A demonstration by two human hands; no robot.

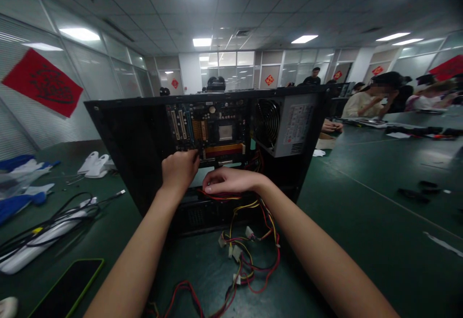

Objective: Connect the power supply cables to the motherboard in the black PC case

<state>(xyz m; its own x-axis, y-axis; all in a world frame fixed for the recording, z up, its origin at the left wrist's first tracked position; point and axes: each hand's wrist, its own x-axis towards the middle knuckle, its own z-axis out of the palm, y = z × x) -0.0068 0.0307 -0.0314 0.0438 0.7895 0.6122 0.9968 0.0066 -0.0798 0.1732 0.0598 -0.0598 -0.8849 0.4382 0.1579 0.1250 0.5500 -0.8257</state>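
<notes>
Okay, fingers first. The left hand is bunched into a loose fist, fingertips up at the board's lower edge. They're tucked away, so I can't tell if they're pinching anything. The right hand sits palm down at about 4 o'clock from it, fingers curled with a bit of a gap, tips right at some red and yellow wires. Can't tell if they've really got hold of them.

Both hands are at the open side of a black PC case, standing on the green desk. From the right hand, the board is at 11 o'clock, and the power supply with its round fan grille is between 1 and 2. More wires with white plugs spill onto the desk at 6.

Further out from the case, there's a phone with a green edge between 7 and 8, a white power strip with black cable over it at 8, and blue and clear plastic at 9. Way over at 2 o'clock, a person in a dark cap sits at the desk.
</notes>
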